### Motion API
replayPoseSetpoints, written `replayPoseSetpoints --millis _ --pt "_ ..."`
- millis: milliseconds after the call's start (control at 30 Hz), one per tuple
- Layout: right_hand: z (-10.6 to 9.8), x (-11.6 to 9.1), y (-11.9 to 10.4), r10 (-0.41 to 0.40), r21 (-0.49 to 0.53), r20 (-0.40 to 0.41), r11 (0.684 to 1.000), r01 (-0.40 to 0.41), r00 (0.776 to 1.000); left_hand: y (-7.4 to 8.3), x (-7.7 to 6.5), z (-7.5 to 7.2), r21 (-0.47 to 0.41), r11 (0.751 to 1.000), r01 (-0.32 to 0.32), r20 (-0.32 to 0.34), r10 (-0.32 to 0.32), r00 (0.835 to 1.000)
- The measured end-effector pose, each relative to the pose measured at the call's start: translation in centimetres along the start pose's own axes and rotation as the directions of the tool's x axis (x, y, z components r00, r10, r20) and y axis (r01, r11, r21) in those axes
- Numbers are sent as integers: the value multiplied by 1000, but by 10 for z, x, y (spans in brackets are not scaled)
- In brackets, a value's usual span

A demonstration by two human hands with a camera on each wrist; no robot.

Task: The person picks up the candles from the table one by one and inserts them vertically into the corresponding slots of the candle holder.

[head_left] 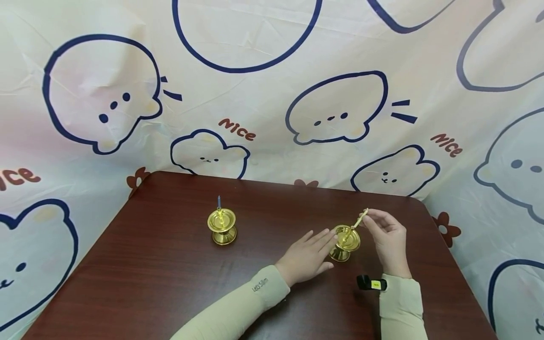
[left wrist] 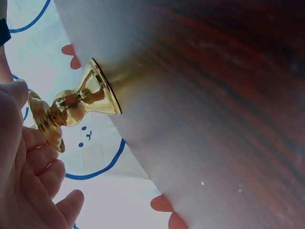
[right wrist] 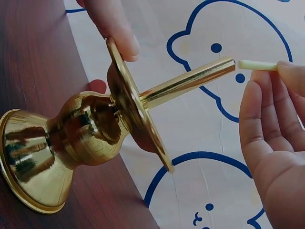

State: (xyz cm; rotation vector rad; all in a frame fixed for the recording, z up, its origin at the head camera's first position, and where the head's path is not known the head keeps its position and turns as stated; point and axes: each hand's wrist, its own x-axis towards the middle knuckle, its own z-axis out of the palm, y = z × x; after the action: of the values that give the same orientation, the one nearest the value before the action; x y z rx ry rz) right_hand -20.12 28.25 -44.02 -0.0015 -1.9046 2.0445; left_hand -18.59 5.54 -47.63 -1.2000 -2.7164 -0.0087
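Note:
A shiny gold candle holder [head_left: 340, 254], with a wide dish and an upright tube [right wrist: 190, 82], stands on the right half of the table. My left hand [head_left: 307, 257] reaches across to it, fingers extended against the dish rim, thumb apart from it. On the other side, my right hand [head_left: 388, 241] pinches a thin pale yellow candle [right wrist: 257, 65] between thumb and fingertips. The candle's lower end is right at the tube's tip in the right wrist view, roughly in line with it.
Farther left, a matching gold candle holder [head_left: 224, 236] carries a thin blue candle [head_left: 218, 202]. Both stand on a dark red-brown wooden table [head_left: 140, 264]. A cream cloth backdrop [head_left: 263, 108] with cartoon outlines hangs behind the table and along its sides.

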Motion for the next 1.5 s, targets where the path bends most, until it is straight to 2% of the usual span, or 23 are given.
replayPoseSetpoints --millis 933,1500 --pt "0 -3 -2 0 -110 35 994 4 999 1 1 1 -3 1000 5 21 -5 1000" --pt "2 -4 -8 -24 -248 67 968 40 997 1 0 -1 -30 999 13 28 -12 1000"
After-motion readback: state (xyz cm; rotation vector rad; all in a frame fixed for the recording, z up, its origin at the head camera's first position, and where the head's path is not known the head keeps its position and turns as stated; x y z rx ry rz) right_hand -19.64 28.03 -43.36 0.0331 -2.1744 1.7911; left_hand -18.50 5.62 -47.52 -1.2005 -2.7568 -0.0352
